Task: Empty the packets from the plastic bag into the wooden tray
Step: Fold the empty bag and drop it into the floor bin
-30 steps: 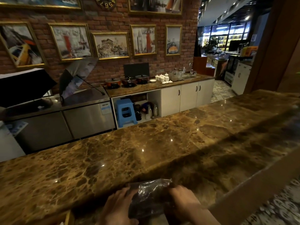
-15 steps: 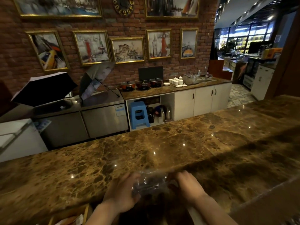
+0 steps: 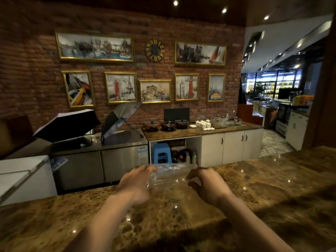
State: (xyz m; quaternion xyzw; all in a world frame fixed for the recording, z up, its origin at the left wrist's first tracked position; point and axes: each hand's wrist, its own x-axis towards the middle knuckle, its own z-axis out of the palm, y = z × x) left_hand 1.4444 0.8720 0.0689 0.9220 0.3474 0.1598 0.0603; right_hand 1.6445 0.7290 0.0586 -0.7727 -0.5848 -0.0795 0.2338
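A clear, crumpled plastic bag [image 3: 170, 176] is stretched between both hands above the far edge of the brown marble counter [image 3: 254, 193]. My left hand [image 3: 135, 184] grips the bag's left side with curled fingers. My right hand [image 3: 207, 186] pinches its right side. The bag looks see-through, and I cannot make out packets inside it. The wooden tray is out of view.
Beyond the counter stand a steel fridge unit [image 3: 101, 164], a blue stool [image 3: 161, 154] in an open shelf, white cabinets [image 3: 232, 149] and pots [image 3: 168, 125] on a back counter. Two open umbrellas [image 3: 69, 125] lie on the steel top. A white chest [image 3: 21, 177] stands at the left.
The view has tilted up and both hands have lifted the bag forward, away from the counter's near edge. The bag now looks flatter and emptier. The tray corner at the bottom left has left the view.
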